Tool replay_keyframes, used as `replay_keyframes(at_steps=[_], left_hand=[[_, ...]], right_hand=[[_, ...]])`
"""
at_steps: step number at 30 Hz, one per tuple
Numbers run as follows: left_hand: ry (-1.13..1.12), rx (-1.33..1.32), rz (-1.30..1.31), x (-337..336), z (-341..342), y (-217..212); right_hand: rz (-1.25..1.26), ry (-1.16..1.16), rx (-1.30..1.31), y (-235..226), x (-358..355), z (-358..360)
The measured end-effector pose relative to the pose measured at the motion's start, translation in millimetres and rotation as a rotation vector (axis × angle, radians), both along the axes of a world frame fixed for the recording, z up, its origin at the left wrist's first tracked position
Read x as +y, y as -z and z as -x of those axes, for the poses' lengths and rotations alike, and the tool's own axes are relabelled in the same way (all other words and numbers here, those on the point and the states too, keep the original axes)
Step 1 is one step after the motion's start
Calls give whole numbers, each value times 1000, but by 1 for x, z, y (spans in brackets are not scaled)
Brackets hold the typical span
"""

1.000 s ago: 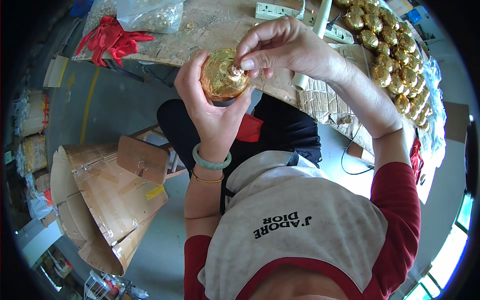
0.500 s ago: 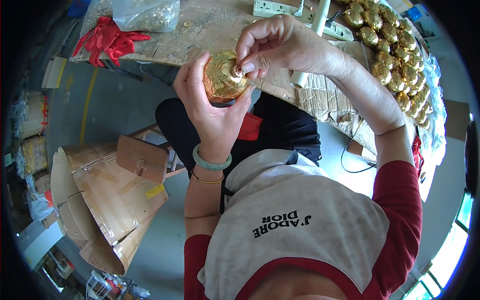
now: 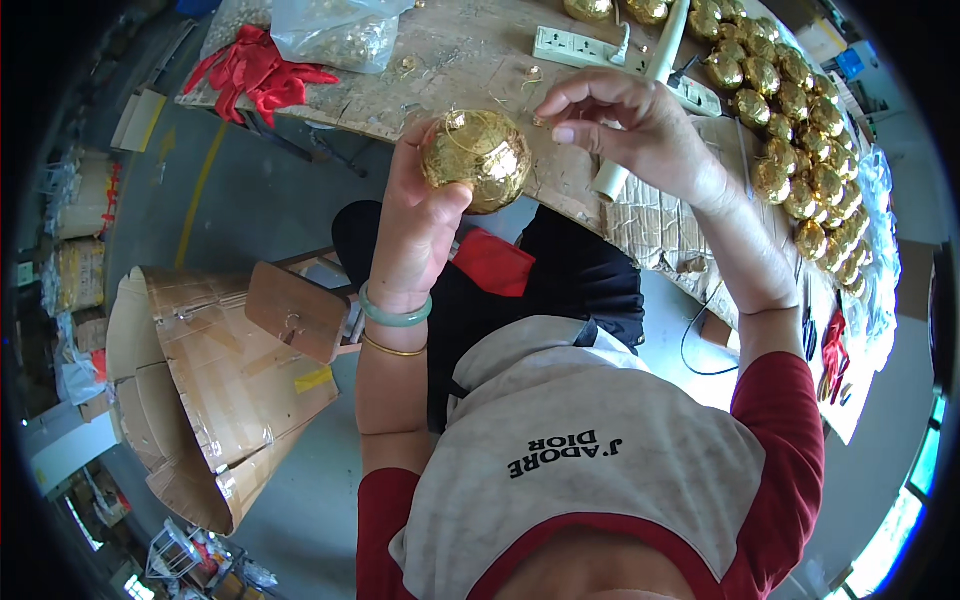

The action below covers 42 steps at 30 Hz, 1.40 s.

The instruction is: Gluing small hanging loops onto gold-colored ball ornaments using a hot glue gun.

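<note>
My left hand (image 3: 418, 205) is closed around a shiny gold foil-covered ball (image 3: 480, 165), with the thumb pressed on its near side. A thin gold loop (image 3: 457, 120) shows at the ball's upper left. To the right of the ball, above the worktable (image 3: 470, 75), is my right hand (image 3: 625, 125), apart from it. Its thumb and forefinger are spread with a gap between them. A tiny gold piece (image 3: 540, 122) shows by the forefinger's tip; whether it touches the finger I cannot tell. Another small gold piece (image 3: 533, 73) with thin wire lies farther back.
Many gold balls (image 3: 790, 120) crowd the table's right side. A white tube (image 3: 612, 178) and a power strip (image 3: 585, 47) lie beyond my right hand. Red ribbon (image 3: 260, 75) and a clear bag (image 3: 345, 35) sit at the far left. A stool (image 3: 295, 310) and a cardboard box (image 3: 230, 380) stand left.
My right hand has let go of the ball's top and moved right, its fingers spreading. My left hand has turned the ball, so its smooth, bright side now shows.
</note>
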<state>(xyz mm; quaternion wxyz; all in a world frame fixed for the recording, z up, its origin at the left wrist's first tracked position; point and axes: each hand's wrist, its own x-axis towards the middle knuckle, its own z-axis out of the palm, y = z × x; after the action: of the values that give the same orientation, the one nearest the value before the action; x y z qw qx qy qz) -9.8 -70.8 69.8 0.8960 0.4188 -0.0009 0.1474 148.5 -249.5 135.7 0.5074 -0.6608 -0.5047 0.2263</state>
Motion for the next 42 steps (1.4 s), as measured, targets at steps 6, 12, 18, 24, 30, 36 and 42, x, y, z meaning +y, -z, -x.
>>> replay_keyframes(at_steps=[6, 12, 18, 24, 30, 36, 42], left_hand=[[-18, 26, -131, -14, -1, -4], [16, 11, -214, -21, 0, -9], [2, 24, -314, -17, 5, -8], [6, 19, -330, -19, 5, -11], [-5, 9, -313, -18, 6, -11], [-16, 23, -350, -16, 7, -10], [-15, 24, -331, -16, 7, -8]], right_hand=[[-25, 46, -191, -13, -2, 12], [-132, -63, -317, -17, 5, 10], [-62, -150, -470, -32, 7, 11], [-30, -188, -476, -32, 7, 6], [44, -227, -178, -26, 8, 2], [69, -275, 117, -10, 16, -12], [107, -289, 152, -8, 18, -15]])
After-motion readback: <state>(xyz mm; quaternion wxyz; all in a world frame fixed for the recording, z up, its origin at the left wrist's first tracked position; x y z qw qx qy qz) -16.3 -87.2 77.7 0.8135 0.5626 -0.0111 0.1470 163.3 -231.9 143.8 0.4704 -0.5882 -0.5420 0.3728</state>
